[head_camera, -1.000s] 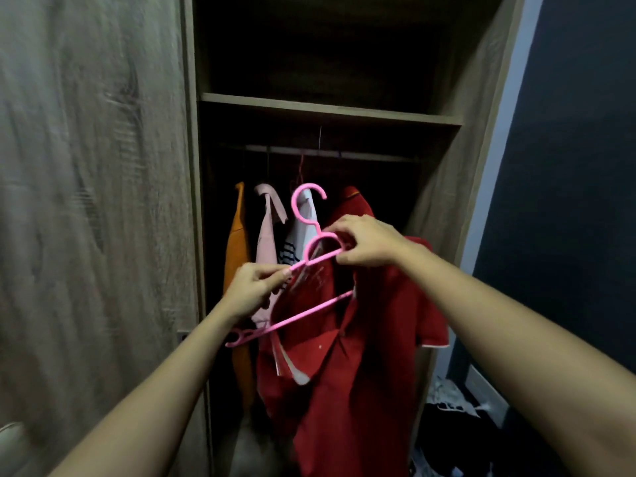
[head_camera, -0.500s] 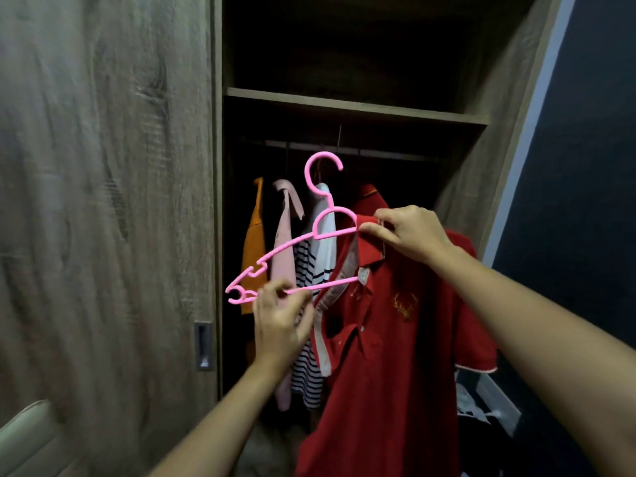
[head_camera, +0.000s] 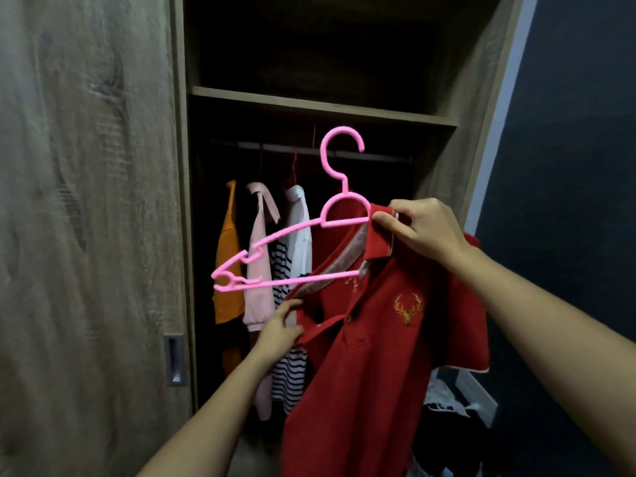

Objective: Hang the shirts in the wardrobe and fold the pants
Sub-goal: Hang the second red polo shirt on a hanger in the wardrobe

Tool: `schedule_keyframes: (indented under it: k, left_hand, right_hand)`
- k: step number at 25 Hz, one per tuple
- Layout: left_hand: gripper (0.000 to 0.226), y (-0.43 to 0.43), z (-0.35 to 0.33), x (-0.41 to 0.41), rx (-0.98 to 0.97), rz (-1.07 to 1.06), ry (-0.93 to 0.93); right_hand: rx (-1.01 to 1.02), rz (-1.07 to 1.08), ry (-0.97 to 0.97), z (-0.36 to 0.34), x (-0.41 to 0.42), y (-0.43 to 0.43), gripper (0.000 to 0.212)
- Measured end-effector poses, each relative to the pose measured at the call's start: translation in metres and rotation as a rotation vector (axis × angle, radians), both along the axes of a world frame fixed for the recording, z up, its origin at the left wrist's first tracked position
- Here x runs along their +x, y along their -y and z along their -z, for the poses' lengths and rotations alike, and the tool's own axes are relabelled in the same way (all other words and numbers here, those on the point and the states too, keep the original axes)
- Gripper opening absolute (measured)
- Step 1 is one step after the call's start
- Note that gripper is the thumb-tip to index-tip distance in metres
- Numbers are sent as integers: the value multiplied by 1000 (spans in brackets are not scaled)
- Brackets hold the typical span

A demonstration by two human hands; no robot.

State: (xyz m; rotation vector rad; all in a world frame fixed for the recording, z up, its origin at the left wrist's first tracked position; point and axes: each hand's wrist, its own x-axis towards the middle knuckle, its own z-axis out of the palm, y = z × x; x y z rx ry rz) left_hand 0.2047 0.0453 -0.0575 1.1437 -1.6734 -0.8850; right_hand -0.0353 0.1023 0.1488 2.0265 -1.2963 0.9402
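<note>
A red polo shirt [head_camera: 375, 356] with a gold deer emblem hangs in front of the open wardrobe. A pink plastic hanger [head_camera: 289, 235] is half inside its collar; the hanger's left arm sticks out bare, its right arm is hidden under the fabric. My right hand [head_camera: 420, 228] pinches the collar and the hanger's right shoulder together. My left hand [head_camera: 282, 328] grips the shirt's open placket below the hanger. The hook points up, just in front of the rail [head_camera: 275, 148].
On the rail hang an orange shirt [head_camera: 227, 270], a pink shirt [head_camera: 258, 270] and a white striped shirt [head_camera: 296, 256]. A closed wooden door [head_camera: 86, 235] with a recessed handle [head_camera: 175, 359] stands left. A shelf [head_camera: 320, 106] spans above the rail. Dark clothes [head_camera: 447, 425] lie at lower right.
My left hand let go of the hanger's lower bar and dropped onto the shirt's placket. The hanger and shirt rose slightly, and the hook now reaches rail height.
</note>
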Motion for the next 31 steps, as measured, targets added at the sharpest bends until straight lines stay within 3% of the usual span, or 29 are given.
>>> schedule_keyframes:
  k: [3,5,9,13,16,18,22,24,26,28,31]
  left_hand:
    - [42,15,-21,33,-98,71,-45]
    - [46,23,-39,55,-77,219,70]
    - [42,36,-55,74,39,257,223]
    - [39,27,-97,65,31,6,341]
    - [35,11,-127,36,-238,-249,495]
    - [40,-9,-126,8,-413,-352,448]
    - [42,-31,-82,-3,-1036,-234,642]
    - [39,-19,-81,19,-1189,-203,731]
    - [43,-9,-100,38,-1144,-364,642]
    - [56,-1,-121,50,-924,-419,639]
    - [68,5,-127,54,-610,-55,558]
  right_hand:
    - [-63,87,-52,13,-29,-5,61]
    - [-92,146,-61,29,-44,-5,65]
    - [-67,214,-13,52,-54,-2,60]
    - [-81,217,-63,55,-49,9,78]
    - [30,297,61,62,-22,17,66]
    - [130,334,246,61,-10,25,61]
    - [143,248,445,53,-17,27,65]
    - [164,202,462,54,-25,24,66]
    - [195,148,464,58,-30,23,62]
    - [222,87,458,60,-28,25,58]
    - [242,70,418,60,-22,27,58]
